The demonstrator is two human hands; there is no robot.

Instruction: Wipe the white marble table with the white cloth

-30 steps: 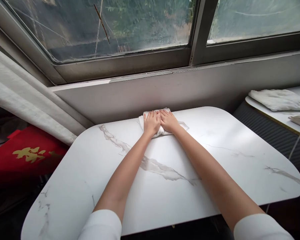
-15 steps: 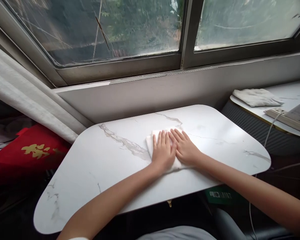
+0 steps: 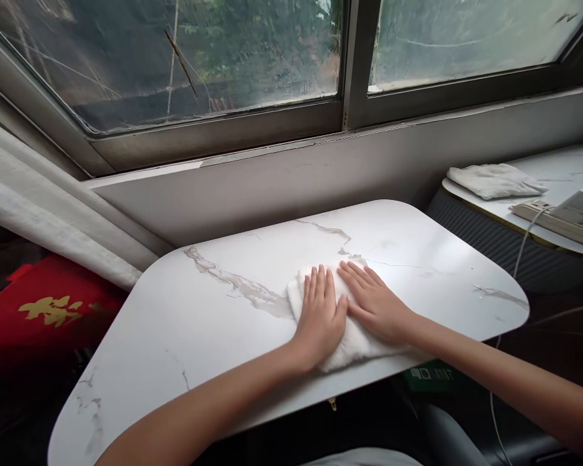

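"Item one?"
"Marbled table (image 3: 150,323): white, rounded corners; a folded white cloth (image 3: 357,340) lay near its front edge."
"Item two?"
"Side table (image 3: 576,167): stood right of the marbled table; bore a rumpled cloth (image 3: 495,181) and a power strip (image 3: 528,210)."

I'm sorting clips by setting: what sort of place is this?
Indoors, likely a room in a home, though an office can't be ruled out: a marble-patterned table by a window, with a curtain at the left.

Daylight from window (image 3: 262,58); soft glare on tabletop (image 3: 437,249); deep shadow underneath.
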